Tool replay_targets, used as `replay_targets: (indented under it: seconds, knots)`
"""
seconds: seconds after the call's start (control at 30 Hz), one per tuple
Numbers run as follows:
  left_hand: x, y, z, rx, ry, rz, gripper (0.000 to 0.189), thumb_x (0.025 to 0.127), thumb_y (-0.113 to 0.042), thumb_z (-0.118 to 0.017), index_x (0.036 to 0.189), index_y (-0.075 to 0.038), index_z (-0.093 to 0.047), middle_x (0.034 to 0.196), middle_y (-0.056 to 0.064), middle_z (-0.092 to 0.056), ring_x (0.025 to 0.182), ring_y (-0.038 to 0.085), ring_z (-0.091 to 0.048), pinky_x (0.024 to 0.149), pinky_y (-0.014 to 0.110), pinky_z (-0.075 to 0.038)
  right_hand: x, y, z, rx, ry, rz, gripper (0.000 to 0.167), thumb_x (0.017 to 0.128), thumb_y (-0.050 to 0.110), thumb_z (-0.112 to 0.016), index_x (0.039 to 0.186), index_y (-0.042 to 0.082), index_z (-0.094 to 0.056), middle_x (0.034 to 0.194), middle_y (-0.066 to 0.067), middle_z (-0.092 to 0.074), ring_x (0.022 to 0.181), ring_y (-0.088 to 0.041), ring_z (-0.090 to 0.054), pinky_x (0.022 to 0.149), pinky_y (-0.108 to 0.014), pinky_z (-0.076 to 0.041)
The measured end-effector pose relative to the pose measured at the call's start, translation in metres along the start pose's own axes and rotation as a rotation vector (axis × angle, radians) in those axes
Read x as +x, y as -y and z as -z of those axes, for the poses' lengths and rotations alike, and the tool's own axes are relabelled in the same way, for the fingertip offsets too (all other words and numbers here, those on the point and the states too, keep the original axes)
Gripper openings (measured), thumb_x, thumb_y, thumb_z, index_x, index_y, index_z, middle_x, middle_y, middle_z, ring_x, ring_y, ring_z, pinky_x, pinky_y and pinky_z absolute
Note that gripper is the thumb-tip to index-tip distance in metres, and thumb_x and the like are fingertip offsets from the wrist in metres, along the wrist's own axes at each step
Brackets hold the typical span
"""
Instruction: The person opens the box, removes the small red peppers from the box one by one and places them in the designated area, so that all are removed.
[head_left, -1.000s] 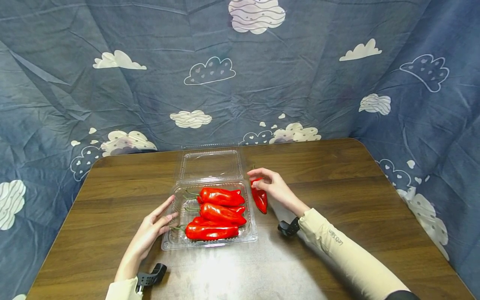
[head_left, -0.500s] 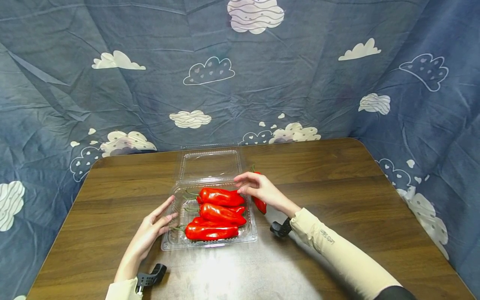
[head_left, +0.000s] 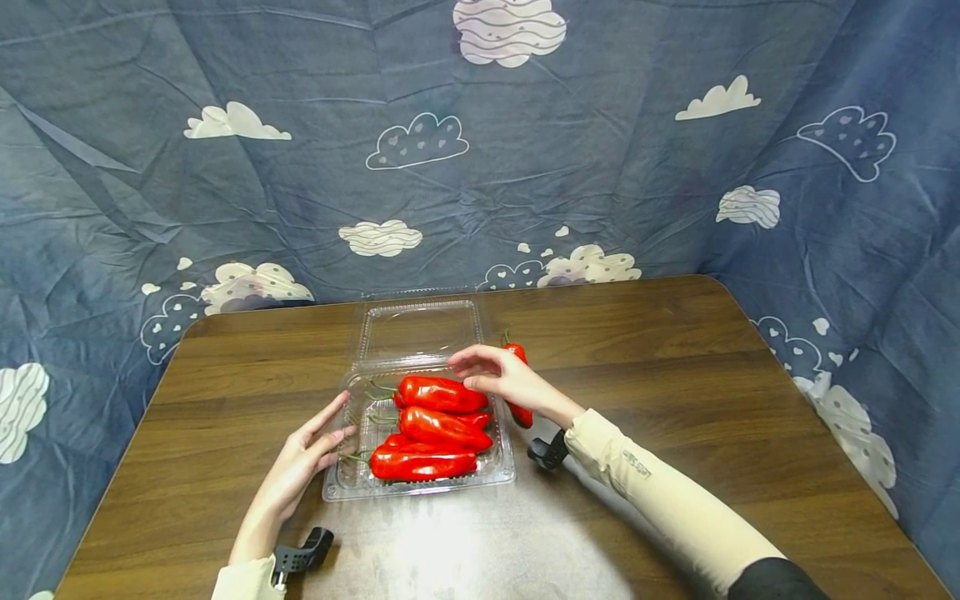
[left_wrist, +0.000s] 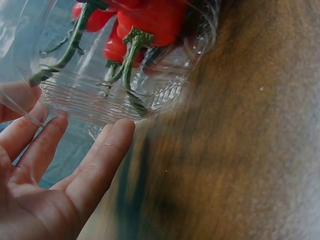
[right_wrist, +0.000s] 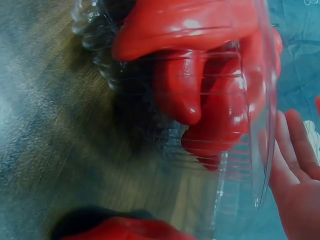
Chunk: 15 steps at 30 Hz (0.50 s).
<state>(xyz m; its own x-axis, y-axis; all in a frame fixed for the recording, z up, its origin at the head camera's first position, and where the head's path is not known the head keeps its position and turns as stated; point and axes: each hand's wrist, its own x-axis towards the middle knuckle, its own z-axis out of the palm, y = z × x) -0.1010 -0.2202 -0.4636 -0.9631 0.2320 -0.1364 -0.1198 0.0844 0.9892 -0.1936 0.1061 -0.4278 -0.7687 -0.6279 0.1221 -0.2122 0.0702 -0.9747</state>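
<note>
Clear plastic clamshell is lying open; long glossy red peppers are lying inside, green stems pointing left. Loose red pepper is lying just outside.

The place looked like a draped-off booth: cloud-print cloth hung behind and beside the wood-grain bench.

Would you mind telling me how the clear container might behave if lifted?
The clear container would probably flex, since its plastic looks thin. Its open lid might flop, appearing hinged along one edge. The red peppers inside could slide, having glossy skins.
</note>
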Motion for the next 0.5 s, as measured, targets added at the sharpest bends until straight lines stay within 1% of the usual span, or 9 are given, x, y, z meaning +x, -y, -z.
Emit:
replay_targets:
  seconds: [0.17, 0.27, 0.4, 0.5]
  knots:
    - [0.000, 0.001, 0.000, -0.015, 0.004, -0.006, 0.056, 0.101, -0.014, -0.047, 0.151, -0.005, -0.025, 0.157, 0.011, -0.015, 0.117, 0.011, -0.053, 0.091, 0.028, -0.048, 0.006, -0.001, -0.003, -0.019, 0.025, -0.006, 0.036, 0.088, -0.005, -0.059, 0.124, -0.009, -0.055, 0.125, -0.028, -0.055, 0.113, -0.042, -0.054, 0.089, -0.031, -0.051]
    - [0.000, 0.001, 0.000, -0.018, 0.005, -0.005, 0.056, 0.101, -0.014, -0.047, 0.151, -0.005, -0.024, 0.157, 0.012, -0.015, 0.117, 0.012, -0.053, 0.091, 0.028, -0.048, 0.009, -0.002, -0.005, -0.035, 0.050, -0.004, 0.037, 0.088, -0.004, -0.059, 0.124, -0.010, -0.054, 0.125, -0.028, -0.055, 0.114, -0.040, -0.054, 0.093, -0.034, -0.049]
    - [0.000, 0.000, 0.000, -0.015, 0.006, 0.002, 0.056, 0.101, -0.014, -0.046, 0.152, -0.006, -0.024, 0.157, 0.011, -0.015, 0.117, 0.012, -0.053, 0.091, 0.027, -0.048, 0.011, -0.002, -0.007, -0.058, 0.080, 0.008, 0.036, 0.088, -0.005, -0.058, 0.123, -0.011, -0.054, 0.123, -0.028, -0.056, 0.114, -0.037, -0.055, 0.098, -0.039, -0.046]
    - [0.000, 0.000, 0.000, -0.017, 0.007, 0.006, 0.056, 0.101, -0.014, -0.046, 0.152, -0.007, -0.024, 0.158, 0.011, -0.015, 0.117, 0.012, -0.053, 0.091, 0.026, -0.048, 0.013, -0.002, -0.008, -0.081, 0.088, 0.021, 0.035, 0.087, -0.005, -0.059, 0.122, -0.011, -0.055, 0.121, -0.027, -0.058, 0.112, -0.036, -0.056, 0.099, -0.044, -0.044]
